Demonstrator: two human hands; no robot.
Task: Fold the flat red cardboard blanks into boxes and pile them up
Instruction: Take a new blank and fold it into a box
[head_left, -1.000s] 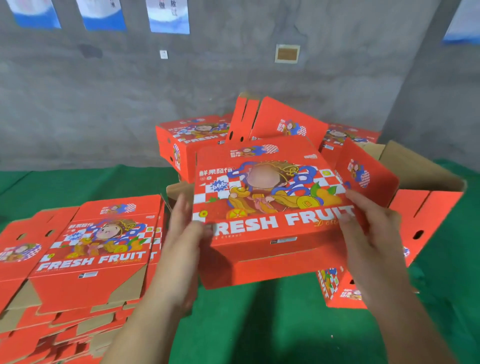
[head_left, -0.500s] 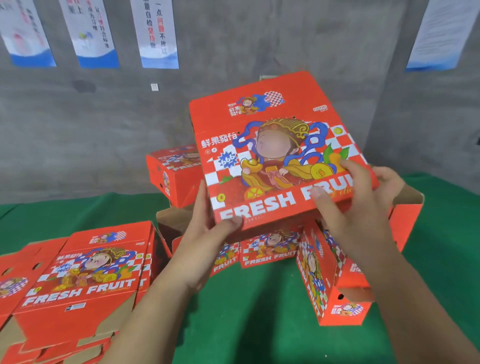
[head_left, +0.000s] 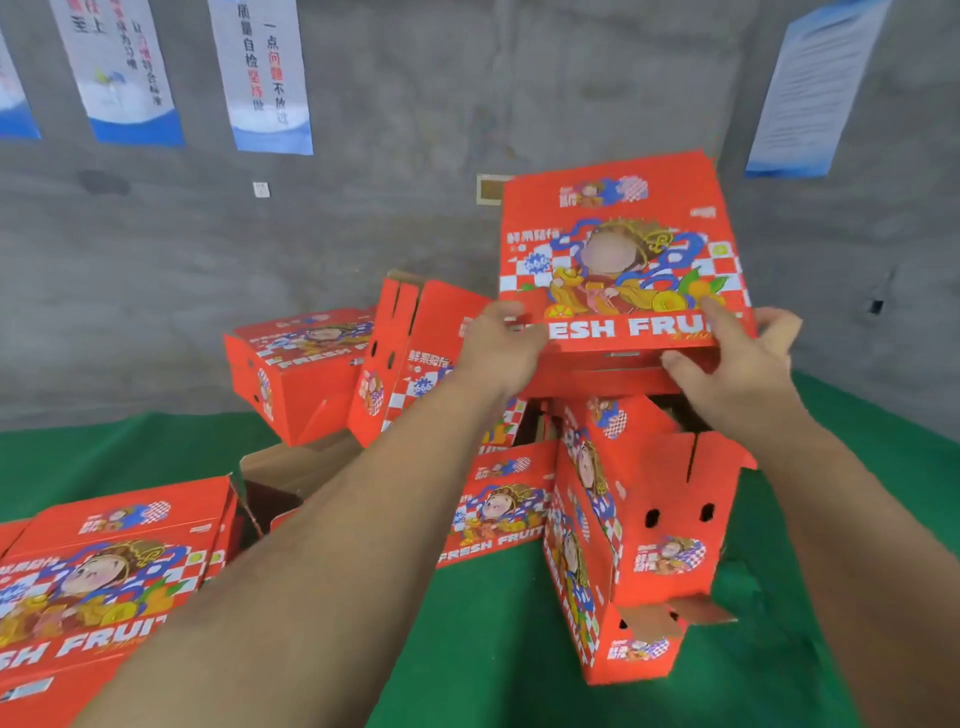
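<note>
Grey concrete wall with hanging paper notices (head_left: 262, 78) backs the green-covered counter (head_left: 493, 634) where I am working. From the head view, my folded red fruit box (head_left: 621, 260) is now out at arm's length and up high, over the heap of finished boxes (head_left: 613, 499) at the far middle of the counter; a second ago it sat low and close to my chest, and half a second ago it was only partway up. My left hand (head_left: 498, 348) grips its near left corner, fingers curled under the bottom edge and thumb on the printed top. My right hand (head_left: 737, 364) holds the near right corner, thumb pressing on the lettering, fingers spread loosely beneath. The box looks closed and squared, tilted with its printed face toward me, and its underside seems just above or barely touching the boxes below; I cannot tell which.

I judge the folding of this one done and the piling step nearly finished. The heap beneath is untidy, with boxes leaning on their sides, so this one may slide when I let go. The stack of flat blanks (head_left: 109, 577) waits at my near left.
</note>
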